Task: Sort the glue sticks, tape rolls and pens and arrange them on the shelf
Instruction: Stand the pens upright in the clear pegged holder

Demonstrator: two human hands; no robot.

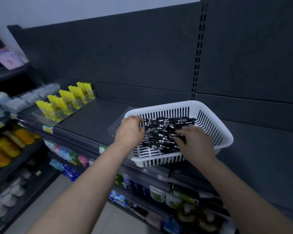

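White plastic, slotted all round, makes up the basket [215, 121] that stands on the dark shelf [91, 119], its near edge jutting a little past the shelf's front lip. In it we see the pens [162, 130], black with silvery bands, heaped flat in a loose pile. Most lie with their long axis running left to right across the basket, a few skewed toward its near right corner. We cannot make out which ends are the tips.

Our left hand [129, 130] comes in over the basket's left rim, knuckles up, with the fingers curled down onto the left ends of the pile. The back of the hand hides the fingertips, so we cannot tell whether they have closed on a pen. Our right hand [194, 142] lies over the right half of the heap, fingers stretched out and spread, the tips resting on the pens and clasping none.

Just left of the basket, touching or nearly so, a clear holder [117, 123] pierced with rows of round holes sits on the same shelf. Well apart, at the shelf's left end, yellow glue sticks [64, 102] stand upright in stepped rows in a clear tray, and beside them pale rolls [41, 93] show, too blurred to name. The lower shelves [142, 196] carry coloured packets.
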